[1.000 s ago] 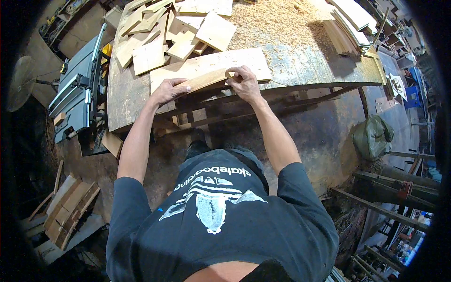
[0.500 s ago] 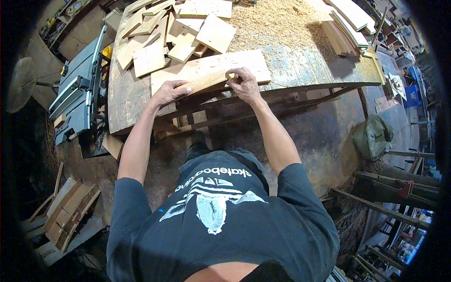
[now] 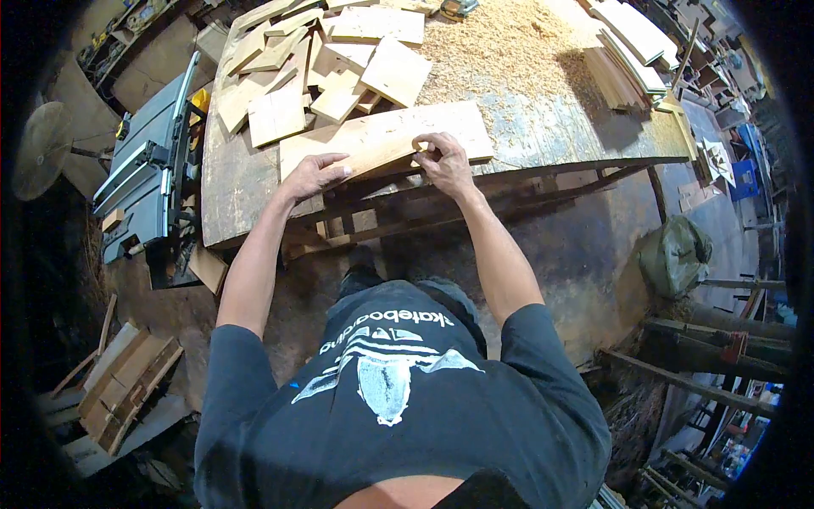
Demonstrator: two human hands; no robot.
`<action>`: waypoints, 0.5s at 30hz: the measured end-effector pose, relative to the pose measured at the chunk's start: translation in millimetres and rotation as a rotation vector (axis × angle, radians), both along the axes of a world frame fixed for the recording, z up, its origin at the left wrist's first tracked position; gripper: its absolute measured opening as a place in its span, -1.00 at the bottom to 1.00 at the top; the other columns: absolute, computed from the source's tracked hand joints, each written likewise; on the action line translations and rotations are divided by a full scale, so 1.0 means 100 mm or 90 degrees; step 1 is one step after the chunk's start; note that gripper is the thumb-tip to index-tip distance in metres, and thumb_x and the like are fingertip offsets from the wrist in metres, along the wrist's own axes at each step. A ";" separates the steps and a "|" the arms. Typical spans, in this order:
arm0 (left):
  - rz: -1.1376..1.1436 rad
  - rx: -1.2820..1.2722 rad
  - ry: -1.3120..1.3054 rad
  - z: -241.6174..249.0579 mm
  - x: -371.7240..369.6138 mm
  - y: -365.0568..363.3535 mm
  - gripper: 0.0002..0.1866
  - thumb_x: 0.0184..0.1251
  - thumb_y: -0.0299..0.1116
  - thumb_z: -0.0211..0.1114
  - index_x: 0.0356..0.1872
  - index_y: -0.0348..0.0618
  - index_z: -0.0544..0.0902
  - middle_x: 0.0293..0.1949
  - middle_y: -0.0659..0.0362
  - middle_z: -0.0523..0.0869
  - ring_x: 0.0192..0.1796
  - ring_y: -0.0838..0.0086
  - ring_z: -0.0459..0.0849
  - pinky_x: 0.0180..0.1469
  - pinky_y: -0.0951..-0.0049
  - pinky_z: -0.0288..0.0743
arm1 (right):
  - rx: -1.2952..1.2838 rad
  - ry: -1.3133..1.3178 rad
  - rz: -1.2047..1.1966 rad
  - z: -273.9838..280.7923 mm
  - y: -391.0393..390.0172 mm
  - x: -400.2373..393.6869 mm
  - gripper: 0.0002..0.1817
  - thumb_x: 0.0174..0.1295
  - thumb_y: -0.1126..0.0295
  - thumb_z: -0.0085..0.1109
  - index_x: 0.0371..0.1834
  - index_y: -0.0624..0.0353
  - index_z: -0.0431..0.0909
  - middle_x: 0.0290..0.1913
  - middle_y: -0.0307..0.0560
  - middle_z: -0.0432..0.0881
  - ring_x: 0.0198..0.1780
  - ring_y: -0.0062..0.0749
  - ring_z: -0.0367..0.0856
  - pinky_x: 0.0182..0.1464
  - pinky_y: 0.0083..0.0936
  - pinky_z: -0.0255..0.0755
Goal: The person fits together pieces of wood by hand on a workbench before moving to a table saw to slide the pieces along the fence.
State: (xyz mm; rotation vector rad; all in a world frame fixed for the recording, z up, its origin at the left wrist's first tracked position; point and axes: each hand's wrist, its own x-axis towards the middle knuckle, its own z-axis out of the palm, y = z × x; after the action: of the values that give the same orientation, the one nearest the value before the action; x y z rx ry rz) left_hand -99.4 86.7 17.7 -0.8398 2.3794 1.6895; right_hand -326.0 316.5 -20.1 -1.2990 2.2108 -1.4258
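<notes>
Between my hands is a narrow wooden board [image 3: 381,156], tilted at the table's near edge. My left hand [image 3: 314,176] grips its left end, with the thumb and fingers lying along the wood. At the right end, my right hand [image 3: 446,166] is closed in a pinch with bent fingers. Just behind the held piece, a longer pale board [image 3: 462,125] lies flat along the table edge. Part of that longer board is hidden by the held piece and my hands.
Cut wood pieces [image 3: 275,116] lie heaped at the table's back left. Sawdust and shavings [image 3: 517,51] cover the back middle. Stacked boards [image 3: 615,72] stand at the right. A table saw [image 3: 148,153] is left of the table; a green sack [image 3: 676,254] sits on the floor.
The whole view has shifted slightly, so the table sits lower in the picture. Both hands stay at the ends of the narrow board, with little visible movement.
</notes>
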 end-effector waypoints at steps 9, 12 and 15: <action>-0.011 -0.073 -0.015 0.00 -0.04 -0.04 -0.39 0.42 0.00 0.43 0.36 -0.14 0.64 0.09 0.15 0.78 0.08 0.48 0.67 0.23 0.40 0.51 | 0.044 0.026 -0.015 0.00 -0.09 -0.01 -0.75 0.24 0.28 0.43 -0.01 -0.16 0.73 -0.23 -0.14 0.62 -0.08 -0.19 0.61 0.06 -0.22 0.51; -0.033 -0.101 -0.021 0.06 -0.03 0.01 -0.43 0.47 -0.02 0.38 0.37 -0.12 0.64 0.13 0.14 0.77 0.12 0.47 0.66 0.26 0.41 0.48 | 0.063 0.025 -0.019 -0.03 -0.12 -0.02 -0.75 0.27 0.25 0.42 0.01 -0.18 0.73 -0.25 -0.14 0.63 -0.10 -0.18 0.62 0.04 -0.22 0.52; -0.019 -0.074 -0.061 0.13 -0.04 0.06 -0.42 0.49 -0.07 0.31 0.40 -0.20 0.60 0.27 0.10 0.71 0.30 0.39 0.62 0.39 0.35 0.41 | 0.052 0.041 -0.029 -0.05 -0.14 -0.02 -0.75 0.26 0.21 0.43 0.01 -0.21 0.76 -0.28 -0.14 0.64 -0.13 -0.17 0.64 0.01 -0.21 0.55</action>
State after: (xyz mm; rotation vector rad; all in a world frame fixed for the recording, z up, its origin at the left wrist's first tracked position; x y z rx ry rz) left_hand -103.2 93.2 30.3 -0.8764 2.4311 1.4775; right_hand -327.5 302.9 -24.8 -1.2929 2.3284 -1.3120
